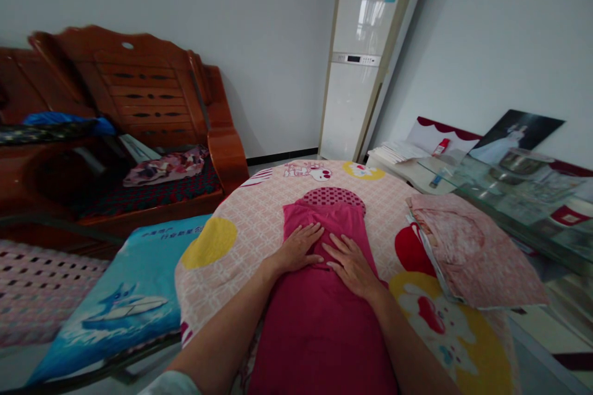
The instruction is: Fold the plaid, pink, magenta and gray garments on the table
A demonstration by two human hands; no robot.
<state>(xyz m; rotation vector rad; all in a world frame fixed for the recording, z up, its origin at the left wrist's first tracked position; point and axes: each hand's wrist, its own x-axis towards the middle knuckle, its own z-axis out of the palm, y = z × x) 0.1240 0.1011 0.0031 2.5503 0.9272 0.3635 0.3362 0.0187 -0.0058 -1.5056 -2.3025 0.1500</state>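
A dark pink garment (319, 333) lies lengthwise on a round table covered by a patterned cloth (250, 247), its far end folded into a narrow band. My left hand (299, 248) rests flat on the upper part of the garment, fingers spread. Beside it on the right, my right hand (352, 262) also lies flat on the fabric with its fingers apart. Neither hand grips anything. To the right, a folded light pink cloth (477, 250) sits at the table's edge.
A wooden chair (143, 92) with fabric on its seat stands at the left, near a blue printed cushion (134, 296). Behind the table is a tall white cabinet unit (352, 86). A glass shelf (491, 197) holding bowls is at the right.
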